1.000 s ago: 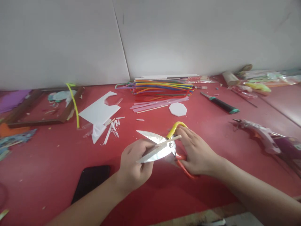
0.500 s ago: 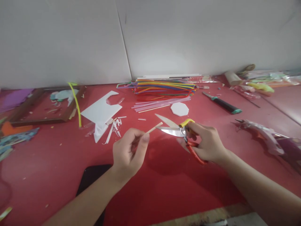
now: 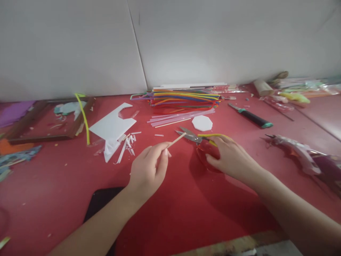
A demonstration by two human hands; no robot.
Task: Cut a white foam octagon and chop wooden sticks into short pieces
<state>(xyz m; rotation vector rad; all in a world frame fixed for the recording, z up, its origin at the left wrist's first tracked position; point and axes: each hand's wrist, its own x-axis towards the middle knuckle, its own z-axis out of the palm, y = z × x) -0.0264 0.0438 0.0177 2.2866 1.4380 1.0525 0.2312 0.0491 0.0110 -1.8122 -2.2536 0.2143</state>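
My left hand [image 3: 149,165] pinches a thin pale stick [image 3: 177,139] between thumb and fingers, its free end pointing up and to the right. My right hand [image 3: 226,153] is on the handles of a pair of scissors [image 3: 195,138], fingers over the yellow grip and thumb by the red one. The blades are slightly apart, low at the red tabletop, just behind the stick's tip. A white octagon piece [image 3: 202,123] lies beyond the scissors. Left of it are small white cut strips [image 3: 129,144] and a white sheet [image 3: 113,122] with a notch cut out.
At the back lies a bundle of coloured pipe cleaners [image 3: 185,97], with pink sticks [image 3: 173,119] before it. On the right are a utility knife [image 3: 253,117] and a pink glue gun [image 3: 298,151]. A brown frame [image 3: 42,137] stands left; a dark phone-like slab [image 3: 98,201] lies under my left forearm.
My right hand has lowered the scissors to the tabletop, and its grip on the handles has loosened. The blades have come closer together. My left hand still holds the stick, nearly in place.
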